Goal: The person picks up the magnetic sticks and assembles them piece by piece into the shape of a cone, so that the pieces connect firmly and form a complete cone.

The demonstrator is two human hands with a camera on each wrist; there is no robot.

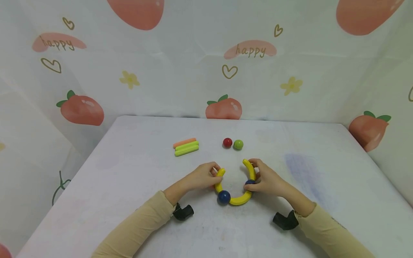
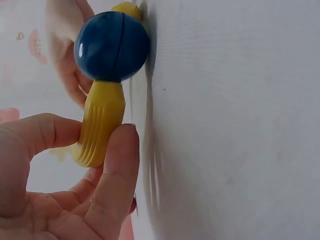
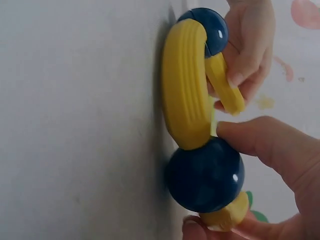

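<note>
Three curved yellow sticks are joined by two blue balls into a U shape opening toward the back of the table. My left hand [image 1: 204,175] pinches the left yellow stick [image 2: 102,120] between thumb and fingers, beside the left blue ball [image 1: 224,197]. My right hand [image 1: 269,179] grips the right yellow stick [image 1: 250,169] and the right blue ball [image 3: 205,175], thumb against the ball. Between the balls runs the bottom yellow stick [image 1: 240,200], which neither hand holds. In the right wrist view, part of the right stick is hidden behind the ball and fingers.
Behind the hands, one orange stick [image 1: 184,143] and two yellow-green sticks [image 1: 187,149] lie side by side on the white table [image 1: 145,143]. To their right sit a red ball [image 1: 227,143] and a green ball [image 1: 238,144]. A printed cloth [image 1: 180,46] hangs behind.
</note>
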